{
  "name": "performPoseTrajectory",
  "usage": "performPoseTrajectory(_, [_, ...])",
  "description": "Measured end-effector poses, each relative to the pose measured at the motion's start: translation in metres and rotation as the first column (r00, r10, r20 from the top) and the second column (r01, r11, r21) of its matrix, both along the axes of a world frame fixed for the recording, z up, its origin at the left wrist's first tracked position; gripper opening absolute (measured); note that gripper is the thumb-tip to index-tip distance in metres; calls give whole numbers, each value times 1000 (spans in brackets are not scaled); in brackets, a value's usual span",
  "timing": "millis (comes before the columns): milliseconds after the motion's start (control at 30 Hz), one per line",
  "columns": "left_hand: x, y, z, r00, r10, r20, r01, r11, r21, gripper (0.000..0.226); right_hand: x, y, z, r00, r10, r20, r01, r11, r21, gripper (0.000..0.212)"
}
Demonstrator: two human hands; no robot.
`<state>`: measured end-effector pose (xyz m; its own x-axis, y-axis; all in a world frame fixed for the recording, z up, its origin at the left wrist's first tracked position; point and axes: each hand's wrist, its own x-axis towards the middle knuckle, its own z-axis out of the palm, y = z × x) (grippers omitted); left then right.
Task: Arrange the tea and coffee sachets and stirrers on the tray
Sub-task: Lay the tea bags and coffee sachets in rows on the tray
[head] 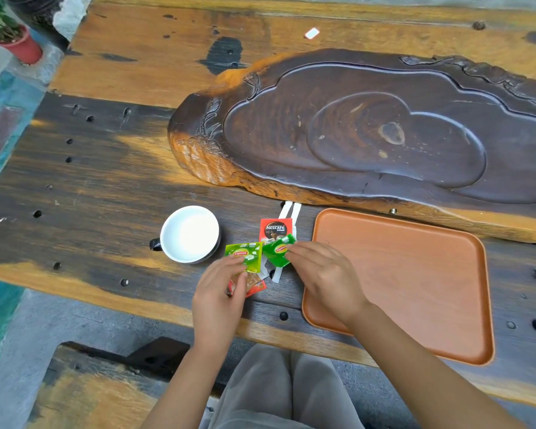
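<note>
An orange-brown tray (415,289) lies bare on the wooden table at the right. Left of it sits a small pile: a red Nescafe coffee sachet (274,229), white stirrers (291,212) poking out behind it, and another red sachet (254,286) under my left hand. My left hand (220,301) pinches a green Lipton tea sachet (245,257). My right hand (325,277) holds a second green Lipton sachet (277,250) by its edge, just left of the tray's rim.
A white cup (190,233) with a dark handle stands left of the pile. A large carved dark wooden tea board (384,134) lies behind the tray. A small white scrap (311,33) lies far back. A red plant pot (24,46) is at top left.
</note>
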<state>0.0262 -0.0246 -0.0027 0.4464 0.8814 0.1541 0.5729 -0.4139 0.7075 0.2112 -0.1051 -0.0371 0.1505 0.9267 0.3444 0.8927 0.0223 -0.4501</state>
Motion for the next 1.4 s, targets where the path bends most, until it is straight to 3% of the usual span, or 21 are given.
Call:
performPoseTrajectory(133, [31, -13, 6, 993, -57, 106, 58, 998, -8, 17, 19, -34, 21, 962, -263, -68, 268, 959, 86, 20])
performPoseTrajectory(300, [82, -28, -25, 956, -285, 65, 287, 958, -19, 14, 49, -89, 4, 865, -499, 51, 501, 865, -30, 28])
performPoseTrajectory(400, [98, -37, -44, 909, -414, -42, 412, 909, -59, 17, 49, -105, -6, 864, -494, 100, 503, 856, -121, 26])
performPoseTrajectory(567, [98, -47, -47, 789, -548, -279, 563, 826, -30, 34, 41, -116, -19, 887, -460, 45, 446, 827, -343, 35])
performPoseTrajectory(700, [96, -52, -55, 669, -615, -417, 627, 768, -129, 43, 36, -112, -27, 896, -441, 55, 421, 802, -425, 42])
performPoseTrajectory(1167, [136, -26, -62, 644, -631, -433, 630, 758, -168, 53, 73, -78, -25, 889, -443, 115, 436, 740, -512, 48])
performPoseTrajectory(1400, [140, -24, -60, 636, -629, -446, 624, 760, -183, 45, 81, -73, -26, 890, -441, 112, 430, 734, -526, 48])
